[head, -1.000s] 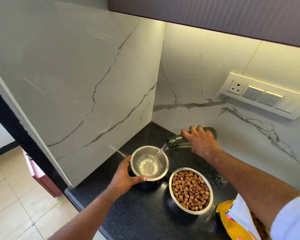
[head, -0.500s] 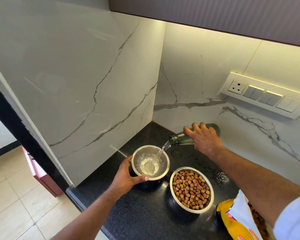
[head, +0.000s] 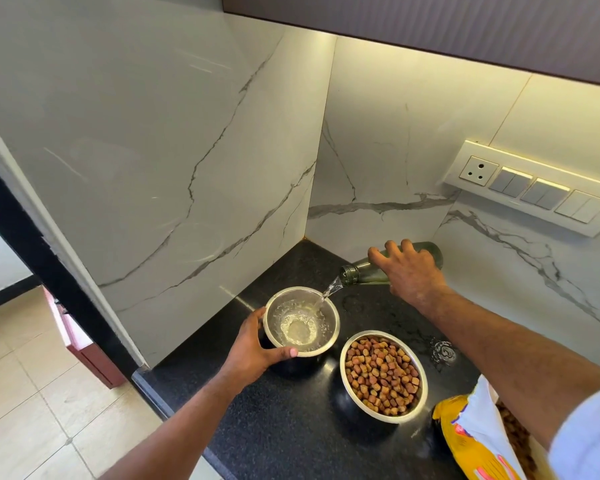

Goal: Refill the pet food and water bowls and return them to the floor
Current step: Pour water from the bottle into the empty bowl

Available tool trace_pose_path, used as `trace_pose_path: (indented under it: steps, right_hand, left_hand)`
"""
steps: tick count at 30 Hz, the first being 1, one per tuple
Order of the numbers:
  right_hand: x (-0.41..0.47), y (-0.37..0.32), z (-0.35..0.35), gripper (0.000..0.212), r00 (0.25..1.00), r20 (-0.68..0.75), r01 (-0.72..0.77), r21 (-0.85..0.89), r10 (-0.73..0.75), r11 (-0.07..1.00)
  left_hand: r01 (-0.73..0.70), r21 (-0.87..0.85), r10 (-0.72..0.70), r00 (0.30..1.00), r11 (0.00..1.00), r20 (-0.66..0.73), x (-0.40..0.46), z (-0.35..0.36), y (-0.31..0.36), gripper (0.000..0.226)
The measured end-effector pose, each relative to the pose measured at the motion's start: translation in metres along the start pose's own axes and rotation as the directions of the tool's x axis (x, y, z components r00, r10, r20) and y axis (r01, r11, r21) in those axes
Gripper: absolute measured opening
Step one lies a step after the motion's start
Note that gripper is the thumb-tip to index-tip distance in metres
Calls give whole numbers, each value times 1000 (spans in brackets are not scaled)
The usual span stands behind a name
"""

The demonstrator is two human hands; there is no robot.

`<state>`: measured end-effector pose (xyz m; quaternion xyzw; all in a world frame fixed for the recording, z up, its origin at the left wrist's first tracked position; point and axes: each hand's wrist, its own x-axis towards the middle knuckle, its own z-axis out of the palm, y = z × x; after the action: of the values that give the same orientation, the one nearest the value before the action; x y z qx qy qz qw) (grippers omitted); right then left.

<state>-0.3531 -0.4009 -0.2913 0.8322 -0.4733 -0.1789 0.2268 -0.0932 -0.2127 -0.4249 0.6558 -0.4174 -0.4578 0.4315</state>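
Two steel bowls are sitting on the black worktop [head: 284,427] — one water bowl [head: 302,322], one kibble bowl [head: 383,375]. The left hand [head: 257,348] is gripping the water bowl's rim with curled fingers, while the right hand [head: 407,271] — fingers wrapped round one green bottle [head: 361,271] — is pouring water.

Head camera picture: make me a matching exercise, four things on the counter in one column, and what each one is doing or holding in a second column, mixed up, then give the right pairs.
Column one:
1. green bottle
2. bowl by the left hand
3. bowl nearer the bag
4. yellow bag

Column two:
A. full of brown kibble
B. tipped over, pouring water, held by the right hand
C. open, at the lower right edge of the view
D. taking in water, steadied by the left hand

Pairs: 1-B, 2-D, 3-A, 4-C
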Motion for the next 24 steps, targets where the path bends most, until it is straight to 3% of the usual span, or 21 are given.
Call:
trace_pose_path:
  steps: [24]
  right_hand:
    - [-8,-6,-10,90,1000,17,13,-38,-13,999]
  left_hand:
    - [4,24,-4,1000,1000,10,1,-2,-3,129]
